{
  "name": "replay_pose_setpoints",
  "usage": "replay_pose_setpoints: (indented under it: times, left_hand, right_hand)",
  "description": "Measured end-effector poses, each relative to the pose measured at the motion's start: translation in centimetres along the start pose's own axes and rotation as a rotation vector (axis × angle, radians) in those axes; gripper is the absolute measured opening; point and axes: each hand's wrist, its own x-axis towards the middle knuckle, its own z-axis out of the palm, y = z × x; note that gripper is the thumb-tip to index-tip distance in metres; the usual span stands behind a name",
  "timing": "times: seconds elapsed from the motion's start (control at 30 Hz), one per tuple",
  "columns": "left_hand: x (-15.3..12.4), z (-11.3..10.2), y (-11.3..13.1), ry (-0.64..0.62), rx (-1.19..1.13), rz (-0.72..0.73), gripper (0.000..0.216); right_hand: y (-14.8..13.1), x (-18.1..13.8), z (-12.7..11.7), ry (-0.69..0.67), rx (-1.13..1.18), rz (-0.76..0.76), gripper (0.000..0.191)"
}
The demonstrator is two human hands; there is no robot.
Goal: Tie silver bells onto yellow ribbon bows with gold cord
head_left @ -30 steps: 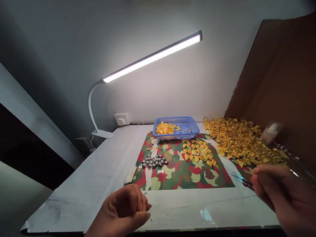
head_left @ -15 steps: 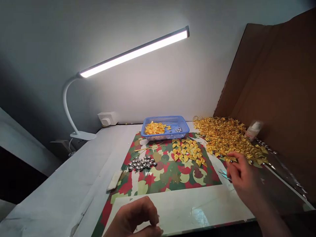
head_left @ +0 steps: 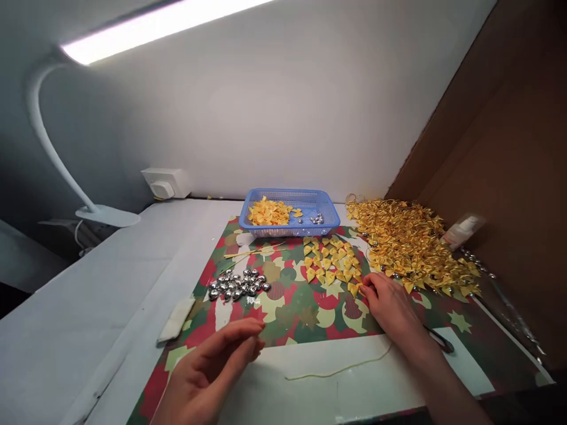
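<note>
My right hand (head_left: 392, 307) is closed, thumb and forefinger pinching a small yellow ribbon bow (head_left: 354, 289) at the near corner of several bows in loose rows. A pale yellow cord (head_left: 339, 372) lies across the white sheet (head_left: 310, 395), one end disappearing by my right wrist. My left hand (head_left: 208, 372) hovers over the sheet's left side, fingers curled and fingertips together, with nothing visible in them. Silver bells or beads (head_left: 239, 285) are heaped beyond it. A dark-handled cutting tool (head_left: 440, 340) sits partly hidden behind my right forearm.
At the back stands a blue basket (head_left: 290, 192) holding yellow bows and silver beads. Strung gold bows (head_left: 407, 242) pile up at right beside a white bottle (head_left: 463, 230) and a cardboard wall (head_left: 509, 130). A lamp (head_left: 106, 215) and a white pad (head_left: 176, 320) are at left.
My right hand has left the gold pile and the cutting tool and moved left to the bow rows. The left hand's fingers have drawn together. The cord now shows on the sheet; the view has tilted down.
</note>
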Motion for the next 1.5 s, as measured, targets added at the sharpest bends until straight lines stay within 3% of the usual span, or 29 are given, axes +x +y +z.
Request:
replay_pose_setpoints:
  times: [0.13,0.27,0.43,0.57,0.77,0.93,1.1,1.33,1.43,1.5]
  left_hand:
    - [0.1,0.2,0.9,-0.020,-0.058,-0.055,0.029]
    - [-0.3,0.8,1.5,-0.068,-0.088,-0.029,0.023]
    - [-1.5,1.5,2.0,-0.197,-0.206,-0.030,0.020]
    - [-2.6,1.5,2.0,-0.234,-0.386,-0.024,0.032]
    - [-3.9,0.7,2.1,-0.263,-0.364,0.005,0.022]
    - [-4.6,0.9,2.8,-0.177,-0.330,-0.031,0.015]
    - [-3.9,1.3,3.0,-0.253,-0.304,0.068,0.011]
    - [-3.5,2.2,3.2,-0.322,-0.271,0.019,0.008]
    - [-4.0,3.2,3.6,-0.314,-0.473,-0.204,0.005]
    - [-4.3,3.9,3.9,-0.271,-0.623,-0.385,0.014]
  right_hand:
    - [-0.9,-1.6,-1.2,-0.005,0.045,0.017,0.018]
    - [-4.1,-4.2,-2.3,-0.041,0.141,-0.003,0.024]
    - [-9.2,-7.6,-1.8,-0.268,0.611,0.049,0.027]
    - [-11.4,-8.7,-1.3,-0.416,0.767,0.034,0.023]
    - [-13.1,-8.8,-1.0,-0.500,0.863,-0.008,0.021]
    - [-13.5,-8.8,-0.6,-0.558,1.123,0.201,0.034]
    - [-12.6,-8.7,0.4,-0.681,1.354,0.349,0.039]
    - [-11.2,-9.7,0.3,-0.424,1.388,0.358,0.029]
    - [-10.7,-10.6,-0.1,-0.350,1.405,0.358,0.029]
    - [-10.3,-11.0,-0.3,-0.327,1.368,0.261,0.022]
